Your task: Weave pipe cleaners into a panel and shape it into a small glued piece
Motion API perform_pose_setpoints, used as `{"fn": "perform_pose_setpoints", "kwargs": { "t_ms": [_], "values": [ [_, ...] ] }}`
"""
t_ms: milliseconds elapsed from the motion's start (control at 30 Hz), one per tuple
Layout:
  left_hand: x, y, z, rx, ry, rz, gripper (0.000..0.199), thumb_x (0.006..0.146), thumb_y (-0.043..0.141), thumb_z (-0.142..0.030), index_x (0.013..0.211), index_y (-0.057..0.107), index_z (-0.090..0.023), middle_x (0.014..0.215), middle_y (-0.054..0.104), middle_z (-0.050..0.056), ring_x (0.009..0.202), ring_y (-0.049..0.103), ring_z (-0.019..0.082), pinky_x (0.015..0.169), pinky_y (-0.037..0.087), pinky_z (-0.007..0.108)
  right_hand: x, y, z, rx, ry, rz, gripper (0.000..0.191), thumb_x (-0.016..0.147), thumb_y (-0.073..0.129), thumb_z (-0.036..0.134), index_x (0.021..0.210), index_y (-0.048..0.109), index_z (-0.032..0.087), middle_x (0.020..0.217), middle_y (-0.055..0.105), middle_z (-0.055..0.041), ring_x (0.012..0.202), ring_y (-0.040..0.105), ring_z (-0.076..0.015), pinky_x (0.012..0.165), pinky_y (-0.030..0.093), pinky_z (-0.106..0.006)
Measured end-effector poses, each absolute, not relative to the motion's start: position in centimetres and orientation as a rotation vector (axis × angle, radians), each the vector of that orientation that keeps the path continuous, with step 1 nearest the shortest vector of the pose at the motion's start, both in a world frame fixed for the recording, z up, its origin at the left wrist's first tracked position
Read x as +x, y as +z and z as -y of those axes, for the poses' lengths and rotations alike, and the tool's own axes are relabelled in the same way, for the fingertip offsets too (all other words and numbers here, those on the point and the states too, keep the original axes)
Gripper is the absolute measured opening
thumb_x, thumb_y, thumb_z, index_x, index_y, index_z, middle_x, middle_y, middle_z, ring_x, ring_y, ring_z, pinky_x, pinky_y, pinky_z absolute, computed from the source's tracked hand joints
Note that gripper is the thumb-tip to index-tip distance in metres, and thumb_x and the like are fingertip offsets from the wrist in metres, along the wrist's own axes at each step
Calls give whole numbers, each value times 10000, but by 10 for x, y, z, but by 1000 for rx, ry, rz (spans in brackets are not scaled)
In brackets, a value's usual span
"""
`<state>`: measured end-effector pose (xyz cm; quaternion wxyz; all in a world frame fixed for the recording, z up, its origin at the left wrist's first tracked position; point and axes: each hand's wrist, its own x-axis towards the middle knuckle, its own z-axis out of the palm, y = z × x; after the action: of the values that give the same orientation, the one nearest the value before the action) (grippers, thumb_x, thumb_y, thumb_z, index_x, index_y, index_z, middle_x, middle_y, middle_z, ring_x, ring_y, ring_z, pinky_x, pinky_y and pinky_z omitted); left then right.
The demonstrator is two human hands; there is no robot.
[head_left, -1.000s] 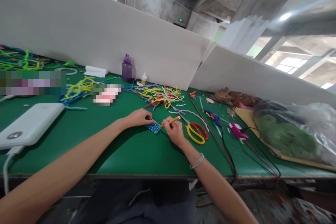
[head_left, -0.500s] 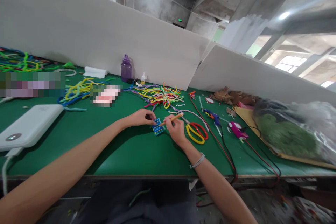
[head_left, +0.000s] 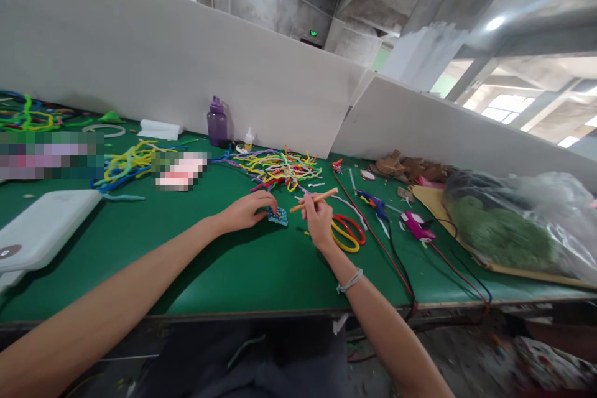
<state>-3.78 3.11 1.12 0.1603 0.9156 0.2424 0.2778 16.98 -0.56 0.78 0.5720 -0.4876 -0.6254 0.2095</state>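
Note:
My left hand (head_left: pixel 249 211) is closed on a small blue piece with yellow dots (head_left: pixel 278 217), gripping its upper left side just above the green table. The piece is tilted, so its dotted face shows at a slant. In my right hand (head_left: pixel 318 221) is a thin wooden stick (head_left: pixel 326 195), pinched between the fingers, its lower left end pointing toward the dotted piece with a gap between them. Scissors with red and yellow handles (head_left: pixel 347 242) lie right beside the right hand, which hides their blades.
Behind the hands spreads a pile of coloured fuzzy stems (head_left: pixel 284 168). A purple bottle (head_left: pixel 217 122) and small glue bottle (head_left: pixel 249 138) stand near the partition. To the right lie a blue glue gun (head_left: pixel 373 203), a magenta device (head_left: pixel 417 226), cords and a plastic bag (head_left: pixel 508 230). A white power bank (head_left: pixel 51 224) is left.
The wooden stick has come away from the dotted piece and lies flatter in my right hand. My left hand has tipped the piece, so its face now appears narrower.

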Motion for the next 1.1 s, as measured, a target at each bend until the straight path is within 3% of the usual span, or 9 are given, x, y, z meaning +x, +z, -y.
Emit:
{"fn": "perform_pose_setpoints", "kwargs": {
  "t_ms": [167,400,533,667,1100],
  "values": [
    [-39,7,-31,2690,725,-752,271,720,439,-47,903,578,-191,996,558,44,977,499,166,875,398,292,166,0,5,-1172,321,1690,342,841,415,394,654,581,161,552,569,-14,489,516,-116,517,384,-220],
    [-37,8,-29,2651,701,-753,292,677,447,-34,896,573,-182,979,548,44,930,519,161,845,409,276,164,-12,0,-1166,219,1878,317,850,415,362,688,597,159,566,567,-6,502,516,-113,539,361,-214],
    [-35,7,-27,2625,740,-765,131,749,512,-178,867,569,-170,981,552,55,923,523,165,855,403,288,164,-10,-1,-1182,254,1864,319,849,412,368,678,587,163,543,562,-2,482,507,-114,510,352,-214],
    [-33,4,-29,2614,733,-819,206,728,594,-336,839,550,-169,954,562,55,896,525,175,817,415,291,165,-7,0,-1204,325,1839,318,847,411,378,690,591,169,505,544,6,474,511,-122,500,359,-216],
    [-34,-2,-33,2608,697,-835,212,740,588,-298,916,558,-183,991,595,59,950,528,188,851,396,305,168,-2,-4,-1175,419,1782,294,848,414,365,723,605,178,547,564,9,531,543,-129,591,411,-230]
  ]
}}
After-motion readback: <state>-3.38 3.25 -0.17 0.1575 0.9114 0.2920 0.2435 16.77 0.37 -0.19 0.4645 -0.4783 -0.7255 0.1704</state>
